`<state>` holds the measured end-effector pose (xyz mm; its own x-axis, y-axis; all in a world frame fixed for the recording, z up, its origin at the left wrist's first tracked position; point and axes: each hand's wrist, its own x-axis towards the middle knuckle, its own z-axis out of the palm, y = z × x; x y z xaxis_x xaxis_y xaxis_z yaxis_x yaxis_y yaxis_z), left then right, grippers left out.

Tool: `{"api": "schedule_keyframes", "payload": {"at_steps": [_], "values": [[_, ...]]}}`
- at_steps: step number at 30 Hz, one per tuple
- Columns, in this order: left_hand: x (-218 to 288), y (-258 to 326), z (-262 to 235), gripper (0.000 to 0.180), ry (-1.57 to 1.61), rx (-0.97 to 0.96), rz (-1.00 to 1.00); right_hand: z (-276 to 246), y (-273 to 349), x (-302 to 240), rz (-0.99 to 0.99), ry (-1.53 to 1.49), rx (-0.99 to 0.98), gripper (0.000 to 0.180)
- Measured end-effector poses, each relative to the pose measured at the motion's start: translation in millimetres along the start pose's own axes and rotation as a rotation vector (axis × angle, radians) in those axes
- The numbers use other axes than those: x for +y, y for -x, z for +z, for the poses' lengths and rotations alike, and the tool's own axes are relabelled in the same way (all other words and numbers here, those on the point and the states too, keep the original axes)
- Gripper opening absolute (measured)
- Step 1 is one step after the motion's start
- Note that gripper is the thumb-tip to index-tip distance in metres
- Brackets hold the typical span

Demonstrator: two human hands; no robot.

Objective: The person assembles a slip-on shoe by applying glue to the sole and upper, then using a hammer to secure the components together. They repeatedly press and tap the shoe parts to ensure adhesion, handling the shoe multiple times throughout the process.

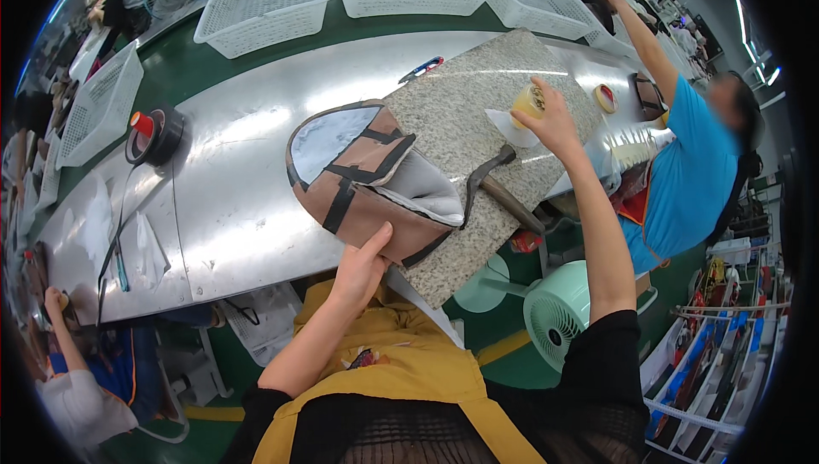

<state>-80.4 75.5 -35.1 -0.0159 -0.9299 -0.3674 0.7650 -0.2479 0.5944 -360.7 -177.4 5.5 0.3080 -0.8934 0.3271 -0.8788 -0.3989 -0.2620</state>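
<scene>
My left hand (362, 271) grips the lower edge of a brown fabric piece (367, 208), thumb on top. This piece has black trim, a pale lining and an open pocket-like mouth; it looks like a bag or a shoe upper. It lies partly on a speckled stone slab (469, 67). Farther right, my right hand (553, 118) is closed round a small yellowish round thing (528, 103), a jar or tape roll, above a white sheet (512, 128) on the slab. Between my hands rests a hammer (512, 204) with a dark curved head, its handle toward me.
A pen-like cutter (421, 69) lies beyond the brown piece. White baskets (264, 3) line the far side. Black tape rolls (155, 136) stand on the metal table (230, 200) at left. A co-worker in blue (695, 165) reaches across at right. A green fan (556, 315) stands below the slab.
</scene>
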Motion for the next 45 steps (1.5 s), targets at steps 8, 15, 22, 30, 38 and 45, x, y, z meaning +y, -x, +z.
{"api": "schedule_keyframes", "payload": {"at_steps": [8,15,22,30,38,45], "values": [[-3,-2,-4,0.042,-0.053,-0.007,0.004,-7,-5,4,0.055,0.061,-0.023,0.07],[-2,-2,-4,0.04,-0.049,-0.006,-0.017,-19,-10,47,0.124,-0.017,0.03,0.071],[-2,-1,-4,0.041,-0.067,0.001,-0.015,-18,10,7,0.003,-0.085,-0.041,0.074],[-4,-2,-5,0.042,-0.027,-0.011,0.001,-25,-12,18,0.107,-0.382,-0.192,0.068],[-2,-3,-7,0.042,-0.048,-0.025,-0.067,22,-26,151,0.03,-0.465,-0.262,0.028],[-10,-5,-12,0.053,-0.029,-0.153,-0.013,46,-47,160,-0.05,-0.352,-0.277,0.016]]}}
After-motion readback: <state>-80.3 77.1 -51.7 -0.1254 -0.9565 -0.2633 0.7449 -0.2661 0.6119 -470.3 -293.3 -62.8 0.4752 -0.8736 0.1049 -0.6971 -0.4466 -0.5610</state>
